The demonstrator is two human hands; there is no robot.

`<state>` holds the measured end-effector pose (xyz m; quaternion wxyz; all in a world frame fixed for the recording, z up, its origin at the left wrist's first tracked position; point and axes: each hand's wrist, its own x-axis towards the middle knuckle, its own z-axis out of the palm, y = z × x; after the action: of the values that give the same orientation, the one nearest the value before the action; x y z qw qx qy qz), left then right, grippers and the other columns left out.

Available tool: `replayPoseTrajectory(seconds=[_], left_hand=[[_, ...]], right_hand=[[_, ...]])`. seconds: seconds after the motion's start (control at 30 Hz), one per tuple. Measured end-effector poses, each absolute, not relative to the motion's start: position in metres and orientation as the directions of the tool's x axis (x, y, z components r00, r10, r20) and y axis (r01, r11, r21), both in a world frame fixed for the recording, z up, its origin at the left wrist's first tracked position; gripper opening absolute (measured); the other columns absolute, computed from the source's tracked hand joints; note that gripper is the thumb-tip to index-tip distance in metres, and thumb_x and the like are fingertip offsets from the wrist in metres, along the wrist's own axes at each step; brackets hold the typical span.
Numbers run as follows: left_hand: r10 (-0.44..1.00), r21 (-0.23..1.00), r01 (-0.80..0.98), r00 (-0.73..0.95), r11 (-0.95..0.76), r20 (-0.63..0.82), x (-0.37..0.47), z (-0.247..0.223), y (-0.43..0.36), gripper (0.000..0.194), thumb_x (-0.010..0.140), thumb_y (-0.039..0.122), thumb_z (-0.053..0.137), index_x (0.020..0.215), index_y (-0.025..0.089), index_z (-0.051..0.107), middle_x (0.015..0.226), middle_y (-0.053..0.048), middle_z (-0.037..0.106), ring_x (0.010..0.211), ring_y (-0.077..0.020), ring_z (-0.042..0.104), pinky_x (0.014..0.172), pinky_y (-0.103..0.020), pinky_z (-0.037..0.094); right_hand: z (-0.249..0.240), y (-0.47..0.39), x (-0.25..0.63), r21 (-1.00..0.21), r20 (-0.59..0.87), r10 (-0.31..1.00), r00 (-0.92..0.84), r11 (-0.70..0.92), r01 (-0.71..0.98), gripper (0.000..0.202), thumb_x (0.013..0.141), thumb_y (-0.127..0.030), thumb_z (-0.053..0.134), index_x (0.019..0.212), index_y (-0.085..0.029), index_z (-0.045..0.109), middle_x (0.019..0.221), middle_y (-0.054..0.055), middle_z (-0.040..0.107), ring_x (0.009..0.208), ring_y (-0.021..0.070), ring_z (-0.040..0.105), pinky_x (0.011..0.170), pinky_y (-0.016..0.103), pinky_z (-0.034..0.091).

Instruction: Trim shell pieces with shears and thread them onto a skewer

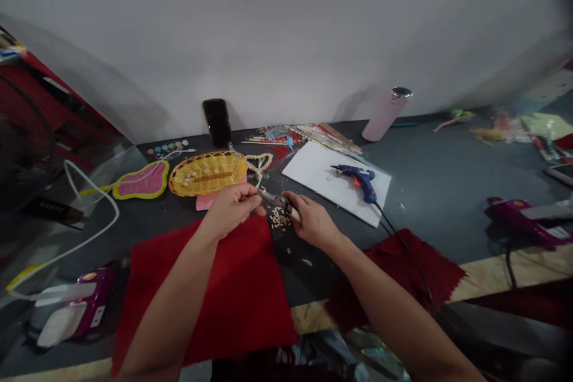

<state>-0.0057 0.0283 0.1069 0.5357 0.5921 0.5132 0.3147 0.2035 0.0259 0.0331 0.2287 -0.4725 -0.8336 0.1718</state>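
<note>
Pliers [278,198], light-handled, over the middle of the dark surface [441,176], back from its near edge. Right hand [316,222] closed round the handles. Left hand [230,209] near the jaws, thumb and index finger pinched together; cannot tell what, if anything, is between them. Small pale pieces [280,218] heaped below the pliers. Yellow basket [224,175] beyond left hand; blue glue gun [367,188] on white board [308,162], right.
</note>
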Motion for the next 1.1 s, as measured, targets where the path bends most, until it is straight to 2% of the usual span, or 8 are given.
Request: replayPoseTrajectory(seconds=[0.17,0.33,0.4,0.67,0.87,1.1], left_hand=[[0.957,0.95,0.31,0.265,0.032,-0.119,-0.0077,0.1036,0.0295,0.019,0.08,0.029,0.052,0.083,0.013,0.059,0.067,-0.004,0.066,0.038,-0.0026,0.035,0.037,-0.017,0.027],[0.979,0.923,0.377,0.202,-0.078,0.0,-0.0043,0.0984,0.0323,0.015,0.079,0.027,0.053,0.083,0.014,0.059,0.072,-0.003,0.066,0.045,-0.0043,0.047,0.045,-0.018,0.037],[0.983,0.919,0.381,0.18,-0.096,0.029,-0.0024,0.0985,0.0324,0.013,0.079,0.025,0.053,0.08,0.014,0.059,0.07,-0.003,0.065,0.045,-0.0042,0.047,0.045,-0.017,0.037],[0.947,0.979,0.183,0.288,0.093,-0.143,-0.0033,0.1033,0.0289,0.017,0.079,0.029,0.054,0.077,0.013,0.056,0.059,-0.001,0.062,0.035,-0.0014,0.032,0.036,-0.016,0.022],[0.942,0.973,0.206,0.294,0.104,-0.163,-0.0059,0.1039,0.0298,0.017,0.079,0.03,0.054,0.077,0.014,0.056,0.06,-0.001,0.063,0.035,-0.0014,0.032,0.035,-0.016,0.021],[0.961,0.963,0.262,0.249,0.055,-0.123,-0.008,0.1043,0.0303,0.019,0.079,0.03,0.053,0.08,0.013,0.059,0.06,-0.002,0.062,0.037,-0.0021,0.031,0.037,-0.017,0.022]], right_hand=[[0.0326,0.023,0.2014,-0.498,0.191,0.887,-0.42,0.457,0.738,0.054,0.071,-0.012,0.047,0.125,-0.017,0.04,0.11,0.01,0.057,0.098,0.0201,0.055,0.085,0.031,0.043],[0.0287,0.0272,0.204,-0.471,0.224,0.89,-0.397,0.456,0.755,0.059,0.072,-0.013,0.048,0.129,-0.016,0.035,0.114,0.011,0.054,0.104,0.0224,0.051,0.089,0.034,0.041],[0.0289,0.0287,0.2052,-0.46,0.235,0.886,-0.399,0.463,0.758,0.061,0.073,-0.014,0.047,0.131,-0.016,0.033,0.114,0.012,0.053,0.105,0.0232,0.05,0.09,0.035,0.04],[0.0327,0.0298,0.2064,-0.449,0.221,0.865,-0.45,0.5,0.741,0.065,0.074,-0.017,0.049,0.136,-0.018,0.027,0.112,0.011,0.052,0.102,0.0233,0.049,0.088,0.038,0.039],[0.0337,0.0266,0.2051,-0.465,0.211,0.878,-0.431,0.478,0.745,0.063,0.073,-0.015,0.048,0.134,-0.018,0.031,0.112,0.01,0.053,0.103,0.0218,0.05,0.088,0.033,0.041],[0.0363,0.0205,0.1993,-0.464,0.134,0.908,-0.398,0.412,0.784,0.054,0.073,-0.014,0.047,0.126,-0.018,0.039,0.114,0.01,0.056,0.098,0.0205,0.056,0.085,0.03,0.042]])
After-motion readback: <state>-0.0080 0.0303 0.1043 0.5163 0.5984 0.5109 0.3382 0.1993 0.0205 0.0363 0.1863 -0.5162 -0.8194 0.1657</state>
